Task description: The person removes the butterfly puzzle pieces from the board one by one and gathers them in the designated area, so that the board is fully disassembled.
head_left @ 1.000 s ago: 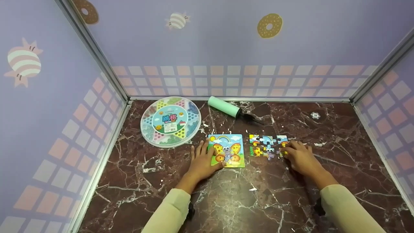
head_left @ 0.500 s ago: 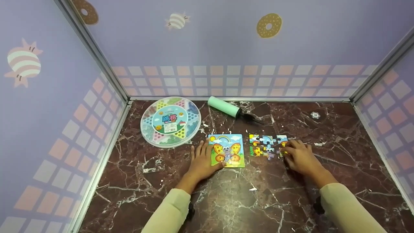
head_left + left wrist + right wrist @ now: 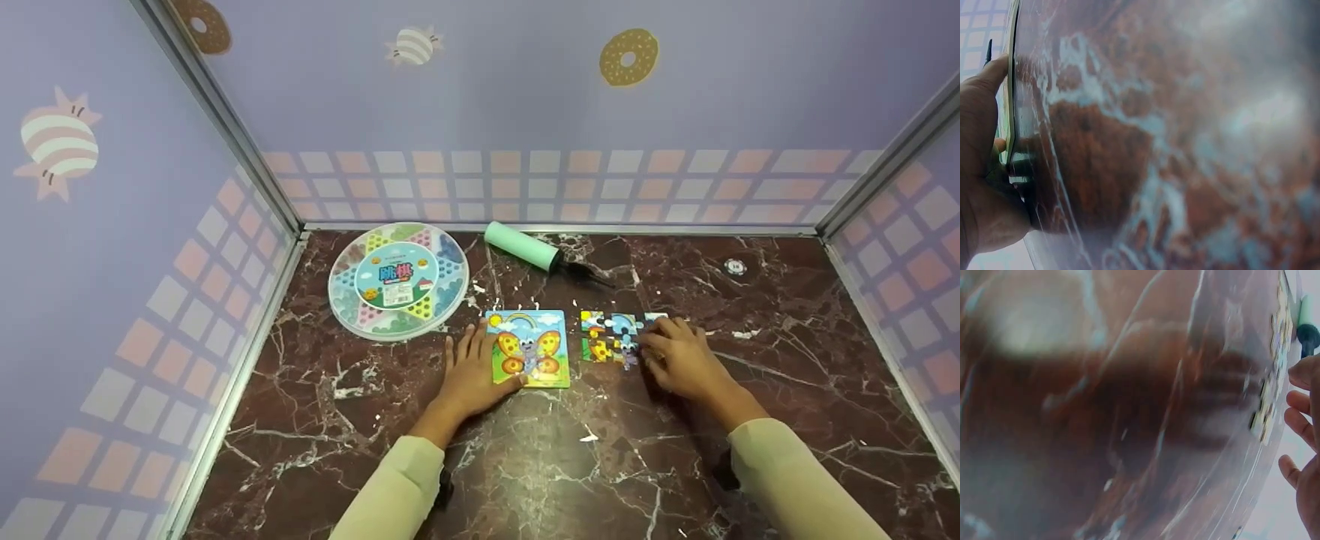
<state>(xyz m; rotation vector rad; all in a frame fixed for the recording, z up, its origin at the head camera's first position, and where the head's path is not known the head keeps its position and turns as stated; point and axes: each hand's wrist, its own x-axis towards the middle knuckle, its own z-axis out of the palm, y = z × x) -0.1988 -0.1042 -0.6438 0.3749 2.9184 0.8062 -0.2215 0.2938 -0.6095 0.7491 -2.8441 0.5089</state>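
Lilac walls (image 3: 465, 112) bound a marbled tabletop (image 3: 555, 465), broad between two sleeves (image 3: 394, 487); a round game box (image 3: 397, 281) sits at back left. Left hand (image 3: 472, 381), fingers extended, touches the left edge of a butterfly board (image 3: 529, 349); right hand (image 3: 688, 364), its grip unclear, bends over puzzle pieces (image 3: 619, 325) just right of it.

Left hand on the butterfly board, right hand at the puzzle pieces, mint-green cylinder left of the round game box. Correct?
One slip: the mint-green cylinder lies right of the round game box, as the head view shows. The left hand is on the butterfly board, the right hand at the puzzle pieces.
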